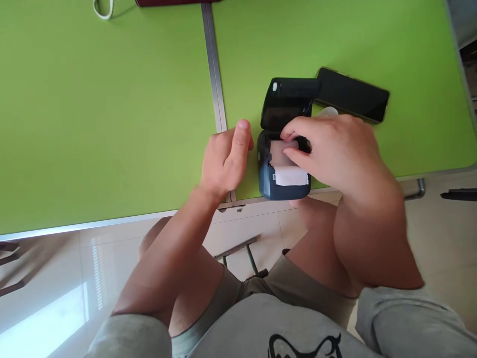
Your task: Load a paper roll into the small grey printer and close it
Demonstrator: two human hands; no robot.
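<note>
The little black printer (285,193) sits on the green bench (112,124) with its lid (289,102) up. The right hand (335,146) bends in from the printer's right side. Its thumb and a finger touch the paper roll (279,154) inside, but I cannot tell if they pinch it. The left hand (227,161) is just left of the printer, thumb pointing away from the body, fingers curled; I cannot tell if it holds anything.
</note>
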